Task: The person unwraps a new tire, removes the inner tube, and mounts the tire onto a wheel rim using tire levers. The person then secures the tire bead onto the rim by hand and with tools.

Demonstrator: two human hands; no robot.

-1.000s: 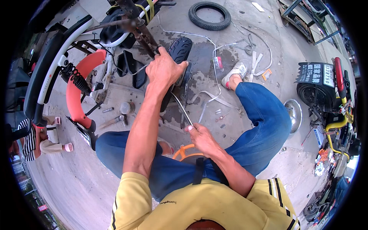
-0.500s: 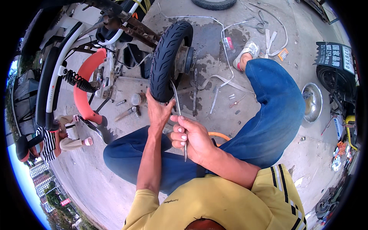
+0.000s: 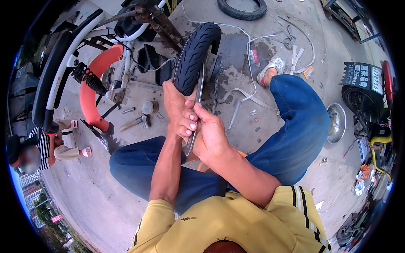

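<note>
A black treaded tyre [image 3: 196, 55] stands upright on a wheel in front of me, joined to the vehicle's frame. My left hand [image 3: 174, 101] grips the near, lower end of the tyre, its fingers partly hidden behind the rubber and behind my other hand. Wrapped round a long metal tyre lever [image 3: 201, 86], my right hand [image 3: 207, 131] lies against the left one. The lever's far end reaches the right side of the tyre, at the rim; its near end pokes out below my fingers. Whether the tip sits under the tyre's edge I cannot tell.
To the left are a red curved mudguard [image 3: 86, 99] and a black shock-absorber spring [image 3: 86, 78]. A hammer [image 3: 137, 122] and a tin can [image 3: 149, 107] lie nearby. A loose tyre [image 3: 242, 10] lies beyond, a metal basin [image 3: 336, 123] at right. Someone sits far left.
My right hand has moved up the lever, close against my left hand. The lever now stands more in line with the tyre. The view has shifted slightly.
</note>
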